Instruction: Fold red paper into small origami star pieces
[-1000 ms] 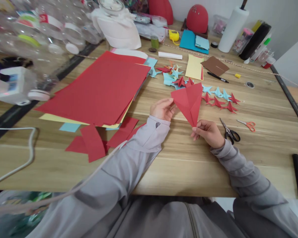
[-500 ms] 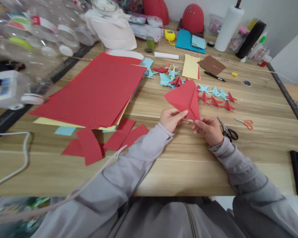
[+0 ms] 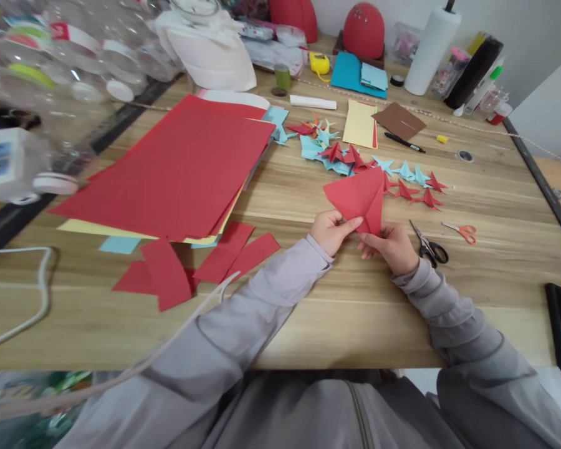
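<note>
A folded sheet of red paper [image 3: 354, 194] is held up off the table between both hands. My left hand [image 3: 331, 231] pinches its lower left part, thumb on the face near a crease. My right hand [image 3: 393, 244] grips the lower right corner between thumb and fingers. Just beyond the paper stand rows of small folded paper cranes, red [image 3: 404, 191] and light blue [image 3: 404, 170]. Black-handled scissors [image 3: 431, 248] lie close to the right hand, with small orange-handled scissors [image 3: 462, 231] further right. The paper's underside and some fingertips are hidden.
Large red sheets [image 3: 177, 168] are stacked at left, with cut red strips [image 3: 168, 274] in front. A white cable [image 3: 163, 349] crosses over my left sleeve. Yellow paper [image 3: 359, 123], brown paper [image 3: 399, 120] and a black pen [image 3: 404, 143] lie further back. Plastic bottles [image 3: 75, 50] crowd the far left.
The red paper has come slightly nearer and to the right, tilting so that less of its face shows. My left hand has shifted a little right; both hands keep their grip.
</note>
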`<move>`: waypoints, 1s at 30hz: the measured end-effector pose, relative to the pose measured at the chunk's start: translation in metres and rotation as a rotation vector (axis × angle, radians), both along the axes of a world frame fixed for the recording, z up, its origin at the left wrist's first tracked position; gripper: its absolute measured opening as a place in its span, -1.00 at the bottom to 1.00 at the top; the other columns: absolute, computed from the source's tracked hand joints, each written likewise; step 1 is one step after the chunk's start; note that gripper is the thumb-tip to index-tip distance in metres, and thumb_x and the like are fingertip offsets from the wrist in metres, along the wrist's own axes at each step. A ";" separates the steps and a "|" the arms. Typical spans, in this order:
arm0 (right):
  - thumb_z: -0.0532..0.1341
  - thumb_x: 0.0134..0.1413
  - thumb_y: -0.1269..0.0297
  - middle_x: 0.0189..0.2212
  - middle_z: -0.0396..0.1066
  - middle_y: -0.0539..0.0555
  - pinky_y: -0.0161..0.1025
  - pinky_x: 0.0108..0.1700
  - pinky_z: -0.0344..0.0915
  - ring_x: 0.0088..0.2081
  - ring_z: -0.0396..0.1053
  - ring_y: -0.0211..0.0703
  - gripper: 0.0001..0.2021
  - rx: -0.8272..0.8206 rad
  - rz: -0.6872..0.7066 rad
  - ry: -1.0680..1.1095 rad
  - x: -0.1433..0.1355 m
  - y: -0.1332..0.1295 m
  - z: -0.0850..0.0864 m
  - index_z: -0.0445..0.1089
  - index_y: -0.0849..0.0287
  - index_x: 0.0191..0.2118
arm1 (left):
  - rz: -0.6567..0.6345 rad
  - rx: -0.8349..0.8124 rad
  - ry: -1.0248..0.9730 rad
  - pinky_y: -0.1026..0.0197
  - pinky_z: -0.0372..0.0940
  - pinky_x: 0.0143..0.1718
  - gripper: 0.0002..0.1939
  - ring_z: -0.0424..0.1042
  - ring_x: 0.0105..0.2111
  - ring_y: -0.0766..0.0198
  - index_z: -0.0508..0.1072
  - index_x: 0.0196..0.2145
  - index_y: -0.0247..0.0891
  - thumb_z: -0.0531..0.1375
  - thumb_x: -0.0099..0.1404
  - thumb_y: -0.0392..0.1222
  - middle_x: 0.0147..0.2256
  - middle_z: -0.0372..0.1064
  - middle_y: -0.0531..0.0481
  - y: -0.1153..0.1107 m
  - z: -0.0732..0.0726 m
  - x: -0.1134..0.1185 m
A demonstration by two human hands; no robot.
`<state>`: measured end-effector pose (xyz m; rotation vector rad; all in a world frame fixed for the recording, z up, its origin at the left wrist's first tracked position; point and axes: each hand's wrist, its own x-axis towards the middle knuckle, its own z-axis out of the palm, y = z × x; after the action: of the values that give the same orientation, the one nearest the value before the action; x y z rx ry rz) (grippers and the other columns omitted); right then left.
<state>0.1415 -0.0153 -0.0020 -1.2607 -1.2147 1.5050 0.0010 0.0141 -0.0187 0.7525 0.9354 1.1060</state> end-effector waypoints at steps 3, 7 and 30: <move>0.40 -0.28 0.13 -0.66 0.46 0.02 -0.35 -0.64 0.31 -0.69 0.34 -0.28 -0.72 -0.009 0.001 0.013 0.000 -0.001 0.001 0.42 0.25 -0.53 | -0.027 -0.020 -0.058 0.26 0.37 -0.52 -0.54 0.37 -0.64 0.35 0.40 -0.64 -0.33 0.49 -0.34 0.03 -0.68 0.34 0.08 0.003 -0.001 0.000; 0.37 -0.26 0.15 -0.68 0.45 0.03 -0.34 -0.64 0.30 -0.70 0.34 -0.28 -0.76 -0.008 -0.016 0.048 0.000 -0.003 0.001 0.42 0.24 -0.57 | -0.060 -0.004 -0.066 0.23 0.40 -0.52 -0.49 0.40 -0.63 0.31 0.43 -0.61 -0.34 0.48 -0.39 0.10 -0.65 0.39 0.04 0.004 0.000 0.000; 0.33 -0.26 0.19 -0.69 0.45 0.03 -0.38 -0.66 0.27 -0.71 0.36 -0.27 -0.79 -0.088 0.028 0.009 -0.002 -0.004 0.005 0.40 0.24 -0.55 | -0.033 0.227 0.074 0.22 0.36 -0.44 -0.74 0.41 -0.56 0.27 0.50 -0.61 -0.30 0.43 -0.10 -0.07 -0.60 0.43 0.01 -0.001 -0.001 -0.001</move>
<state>0.1398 -0.0195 0.0026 -1.2974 -1.1755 1.5975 -0.0003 0.0130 -0.0193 0.9975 0.8647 1.1739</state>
